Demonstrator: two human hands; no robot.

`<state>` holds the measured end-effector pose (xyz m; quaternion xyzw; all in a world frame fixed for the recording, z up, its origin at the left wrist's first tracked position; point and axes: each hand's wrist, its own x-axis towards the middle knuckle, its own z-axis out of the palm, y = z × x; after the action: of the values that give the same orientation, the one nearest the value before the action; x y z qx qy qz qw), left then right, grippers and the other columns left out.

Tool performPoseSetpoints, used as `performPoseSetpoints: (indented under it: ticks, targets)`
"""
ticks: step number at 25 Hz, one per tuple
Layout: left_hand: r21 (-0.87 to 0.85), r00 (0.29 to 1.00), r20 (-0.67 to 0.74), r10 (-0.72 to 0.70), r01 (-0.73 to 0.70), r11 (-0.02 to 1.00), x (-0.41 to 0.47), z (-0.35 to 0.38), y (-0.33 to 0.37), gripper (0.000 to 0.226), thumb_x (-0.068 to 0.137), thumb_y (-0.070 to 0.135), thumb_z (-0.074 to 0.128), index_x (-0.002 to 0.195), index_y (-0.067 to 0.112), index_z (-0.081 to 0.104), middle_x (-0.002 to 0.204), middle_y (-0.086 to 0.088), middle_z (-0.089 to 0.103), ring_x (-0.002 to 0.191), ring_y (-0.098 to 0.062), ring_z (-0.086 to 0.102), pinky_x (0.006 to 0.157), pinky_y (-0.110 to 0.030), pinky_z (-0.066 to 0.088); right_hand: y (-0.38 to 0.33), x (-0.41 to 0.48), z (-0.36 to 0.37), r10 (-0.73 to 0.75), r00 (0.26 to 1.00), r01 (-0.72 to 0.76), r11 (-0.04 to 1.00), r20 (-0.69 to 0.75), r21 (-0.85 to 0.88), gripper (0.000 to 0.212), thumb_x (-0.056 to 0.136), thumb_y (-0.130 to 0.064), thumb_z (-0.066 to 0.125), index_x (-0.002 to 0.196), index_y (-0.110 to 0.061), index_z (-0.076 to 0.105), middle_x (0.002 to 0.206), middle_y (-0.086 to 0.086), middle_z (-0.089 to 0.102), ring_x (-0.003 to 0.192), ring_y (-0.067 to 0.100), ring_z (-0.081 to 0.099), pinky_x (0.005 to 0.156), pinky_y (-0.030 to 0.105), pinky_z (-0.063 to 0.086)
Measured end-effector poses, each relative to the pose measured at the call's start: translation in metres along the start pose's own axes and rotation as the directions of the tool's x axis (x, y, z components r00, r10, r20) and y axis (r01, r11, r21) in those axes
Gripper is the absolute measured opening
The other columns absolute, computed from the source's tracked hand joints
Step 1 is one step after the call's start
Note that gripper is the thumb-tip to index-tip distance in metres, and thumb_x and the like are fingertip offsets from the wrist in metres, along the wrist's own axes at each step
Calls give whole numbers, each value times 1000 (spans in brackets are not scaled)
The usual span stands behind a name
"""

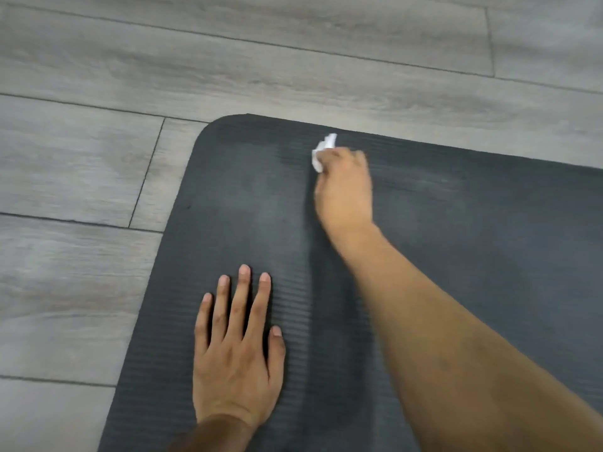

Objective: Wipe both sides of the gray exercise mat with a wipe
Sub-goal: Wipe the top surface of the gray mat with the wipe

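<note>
**Wipe [323, 151] at the far edge, underside not yet reached**

Mat-cleaning, watched from my remote station: the gray exercise mat [456, 256] lies flat on the wood-look floor [195, 60], one rounded corner in view at upper left. My right hand [346, 190] is clenched round the bunched white wipe and holds it to the ribbed top face just inside the far edge. The left hand [235, 363] lies flat on the near part of the mat, fingers straight and spread, grasping nothing.

Risks, as I judge them: the wipe is balled small, so each pass would clean only a narrow strip and gaps could be left between strokes (the paler patches near the corner may be damp or dust, I cannot tell which). A stroke carried past the edge would drag the wipe over the floor and bring grit back. Should the left hand lift, friction on the ribs could bunch or shift the mat. The underside faces the floor, so by my reckoning half the job is not yet done.
</note>
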<state>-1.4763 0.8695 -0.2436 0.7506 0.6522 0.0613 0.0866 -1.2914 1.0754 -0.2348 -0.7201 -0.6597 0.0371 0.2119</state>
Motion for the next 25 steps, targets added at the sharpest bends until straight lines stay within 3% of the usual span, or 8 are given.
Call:
performPoseSetpoints:
  ticks: [4,7,10,12,14,17,20,25]
  targets:
    - [-24,995,-62,83,-85,996,2,9,-8,71,91,35,36,158,16,23,161,-15,34,151,-34,27,118,-55,25,-127,4,33,-315,901,324,946,298,21,42,94,-9,34,121,-20,64,121,-3,59,110,20,47,88,30,45]
    - [-15,999,-24,23,-23,1000,1,3,-3,70,92,36,40,159,21,29,166,-9,28,153,-32,24,124,-52,19,-78,-4,10,-312,911,325,946,271,-5,52,93,-16,21,125,-21,62,122,-2,59,111,21,48,90,31,44]
    - [1,1000,-12,0,0,1000,-1,-1,1,67,95,38,37,159,20,32,167,-7,26,154,-31,22,125,-52,17,53,-36,-41,100,994,-95,988,42,-120,33,92,-10,48,116,-17,69,113,8,66,104,30,55,85,31,44]
    - [6,1000,-8,10,-10,1000,-1,-1,1,67,95,39,36,159,20,32,166,-7,26,154,-31,22,125,-52,17,124,-66,-87,466,882,-472,874,-72,-121,35,87,-6,46,111,-15,70,107,14,66,102,35,56,78,32,41]
    - [13,1000,-7,-3,3,1000,0,0,0,67,95,38,36,159,19,33,166,-8,26,154,-32,22,125,-53,17,139,-75,-97,593,795,-607,784,-129,-132,39,84,2,37,104,-10,68,103,18,64,100,39,52,71,32,37]
    - [16,1000,-3,-5,5,1000,-1,0,3,66,96,39,36,159,20,32,167,-7,25,155,-31,21,125,-52,16,70,-57,-57,441,892,-447,893,-101,-54,38,83,6,41,105,-5,70,120,18,63,111,34,54,87,33,45]
    - [21,1000,-6,-6,6,1000,0,1,0,66,96,40,34,160,20,30,167,-6,23,155,-30,20,125,-52,16,-12,-40,-17,256,966,-258,964,38,58,31,86,-3,48,109,-10,68,108,11,66,105,31,54,86,34,38]
    - [11,1000,-28,2,-2,1000,0,4,-1,66,96,39,35,159,20,32,167,-7,25,155,-31,21,126,-52,15,29,-46,-50,-33,978,4,990,-206,-138,20,80,-10,60,98,-12,68,94,7,65,86,31,55,75,41,47]
